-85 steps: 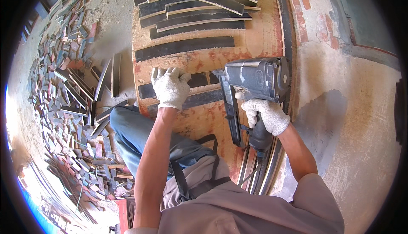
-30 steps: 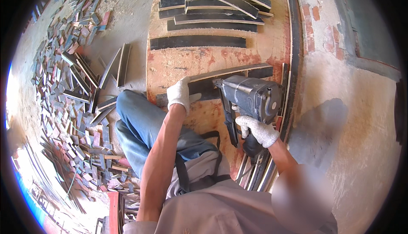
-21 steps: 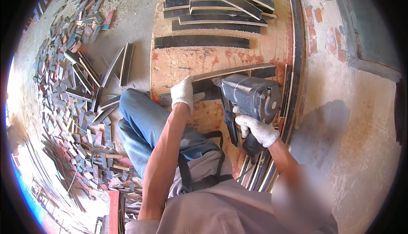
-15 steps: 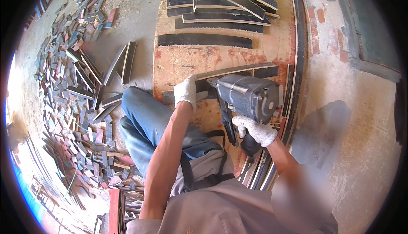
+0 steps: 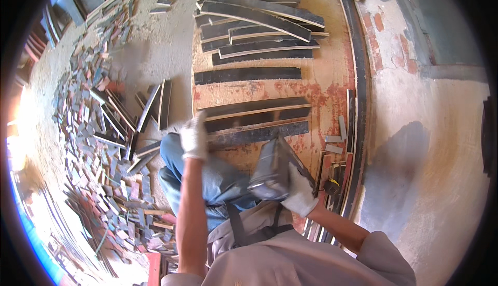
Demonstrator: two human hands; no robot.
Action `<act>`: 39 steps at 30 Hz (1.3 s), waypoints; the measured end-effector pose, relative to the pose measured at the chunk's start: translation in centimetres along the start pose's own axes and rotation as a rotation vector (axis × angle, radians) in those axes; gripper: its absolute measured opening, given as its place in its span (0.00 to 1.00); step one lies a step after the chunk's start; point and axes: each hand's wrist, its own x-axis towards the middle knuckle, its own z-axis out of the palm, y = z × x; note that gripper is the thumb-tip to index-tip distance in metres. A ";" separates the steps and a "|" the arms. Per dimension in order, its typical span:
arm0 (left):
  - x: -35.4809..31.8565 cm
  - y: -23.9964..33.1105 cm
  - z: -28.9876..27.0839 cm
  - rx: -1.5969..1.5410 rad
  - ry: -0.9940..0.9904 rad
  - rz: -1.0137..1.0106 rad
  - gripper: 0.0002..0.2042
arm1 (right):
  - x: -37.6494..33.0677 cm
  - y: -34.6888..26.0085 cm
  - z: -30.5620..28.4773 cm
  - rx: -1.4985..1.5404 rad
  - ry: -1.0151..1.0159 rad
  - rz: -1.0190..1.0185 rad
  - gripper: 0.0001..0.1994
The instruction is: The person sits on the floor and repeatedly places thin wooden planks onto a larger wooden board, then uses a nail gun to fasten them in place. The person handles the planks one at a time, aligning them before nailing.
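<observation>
My right hand, in a white knit glove, is closed round a dark grey nail gun. The tool is blurred and tilted close to my lap, away from the wood. In a matching glove, my left hand is at the left ends of the strips, its fingers smeared by motion; whether it grips one cannot be made out. Beside it lies a group of black-faced plywood strips: a far strip, a near strip and shorter dark pieces between them. All rest on a red-stained plywood board.
More black strips are piled at the far end. Grey L-shaped pieces and a tape measure lie at the right, near long strips along the wall. Wood offcuts cover the floor on the left.
The nail gun has come off the strips, moving down and left toward my lap and turning over. My left hand has shifted left, to the strips' ends. The view has shifted slightly.
</observation>
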 end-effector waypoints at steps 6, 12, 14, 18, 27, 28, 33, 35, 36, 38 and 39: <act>4.9 -2.1 -18.8 -0.358 0.172 -0.394 0.22 | -2.3 3.1 4.5 -0.022 -0.129 0.148 0.38; 4.9 -11.3 -28.4 0.100 0.684 -0.615 0.29 | 10.8 5.3 -3.4 -0.243 0.268 -0.331 0.16; 4.1 -10.2 -21.4 0.248 0.454 -0.394 0.27 | 17.3 6.2 -5.3 -0.448 0.305 -0.227 0.22; 3.5 -3.6 -7.6 0.284 0.172 -0.092 0.25 | 26.1 10.9 -5.9 -0.729 0.482 -0.340 0.33; 4.4 2.3 0.0 0.125 -0.056 -0.035 0.33 | 24.9 10.6 -6.5 -0.630 0.347 -0.525 0.11; 4.7 0.8 0.6 0.011 -0.040 0.098 0.31 | 24.3 11.2 -6.6 -0.596 0.359 -0.556 0.11; 4.0 0.8 2.9 0.003 -0.108 0.123 0.17 | 22.0 14.5 -6.6 -0.387 0.361 -0.511 0.13; 3.6 0.0 3.1 -0.091 -0.083 0.081 0.16 | 21.4 14.5 -6.7 -0.341 0.439 -0.440 0.21; 3.4 -0.1 3.0 -0.117 -0.077 0.052 0.16 | 21.0 14.2 -6.3 -0.307 0.547 -0.386 0.24; 3.1 0.0 3.3 -0.166 -0.076 0.004 0.16 | 19.3 14.8 -6.1 -0.346 0.633 -0.180 0.37; 2.9 0.2 3.2 -0.167 -0.076 0.004 0.16 | 18.1 15.3 -5.8 -0.363 0.581 -0.121 0.39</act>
